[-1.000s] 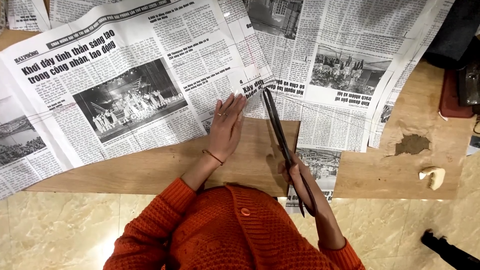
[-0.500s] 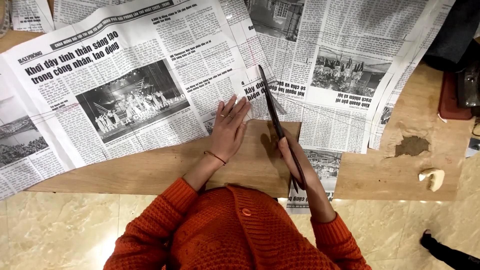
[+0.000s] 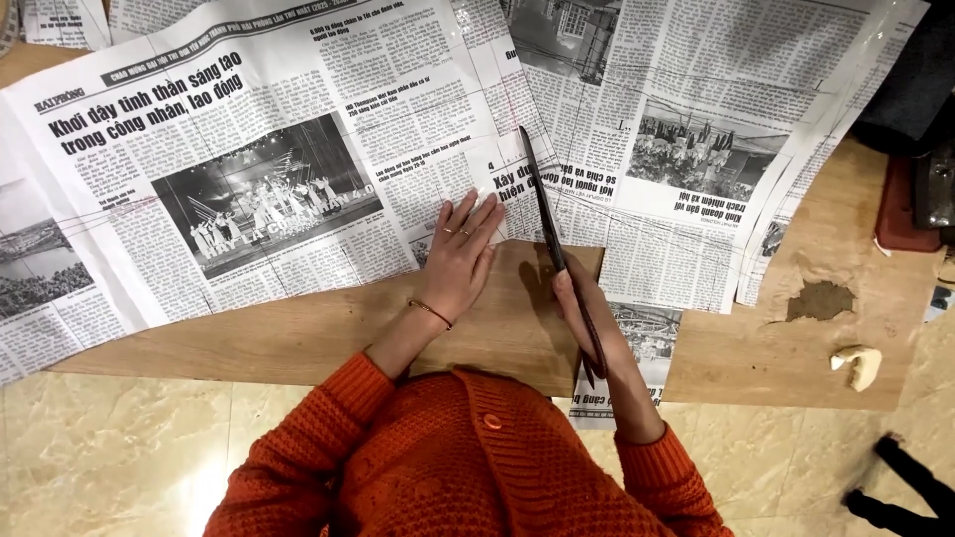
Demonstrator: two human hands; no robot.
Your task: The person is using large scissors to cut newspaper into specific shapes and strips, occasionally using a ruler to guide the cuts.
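Observation:
My left hand (image 3: 463, 257) lies flat, fingers spread, on the lower edge of a large newspaper sheet (image 3: 249, 189) and the brown board (image 3: 298, 338) under it. My right hand (image 3: 589, 316) grips the handles of long dark scissors (image 3: 549, 234). Their blades point away from me, tip reaching onto the newspaper just right of my left fingers. A second newspaper sheet (image 3: 696, 159) overlaps on the right. Both my arms wear orange knitted sleeves.
The board rests on a glossy tiled floor (image 3: 119, 447). A worn patch (image 3: 821, 300) and a small pale lump (image 3: 858, 364) sit on the board's right end. A dark red object (image 3: 900, 209) lies at the far right. A dark shape (image 3: 905, 487) crosses the lower right floor.
The scissors and my right hand have shifted forward and left, so the blade tip now lies further onto the newspaper. My left hand stays pressed in place.

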